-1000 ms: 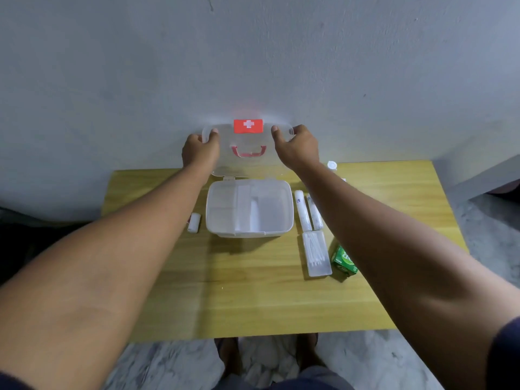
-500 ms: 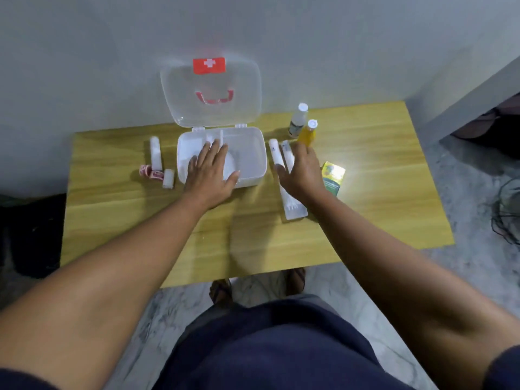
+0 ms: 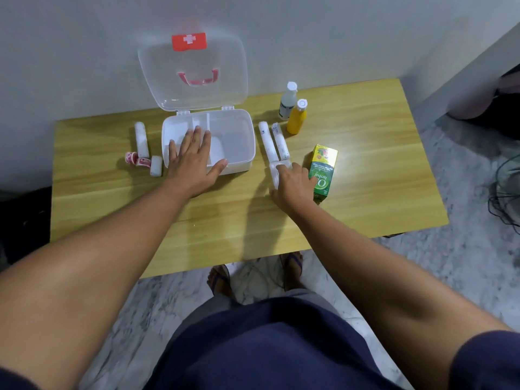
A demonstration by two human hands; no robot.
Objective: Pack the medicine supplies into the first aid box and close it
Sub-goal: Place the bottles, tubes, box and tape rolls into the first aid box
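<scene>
- Nothing is packed yet: the first aid box (image 3: 208,142) sits open at the table's (image 3: 365,170) back edge, lid (image 3: 194,71) against the wall, compartments apparently empty.
- The left hand (image 3: 194,161) lies flat, fingers spread, over the box's front-left part, gripping nothing.
- The right hand (image 3: 292,184) rests on the cotton swab pack (image 3: 274,171) beside the green herbal carton (image 3: 322,173); its grip is unclear.
- Bandage rolls, two bottles and tape remain outside.

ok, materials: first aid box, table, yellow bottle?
First aid box: likely translucent white plastic, smooth; the wall shows through its raised lid. Table: wood-look top, visible grain, slight sheen; possibly laminate. Yellow bottle: seemingly plastic, smooth, white cap.
</scene>
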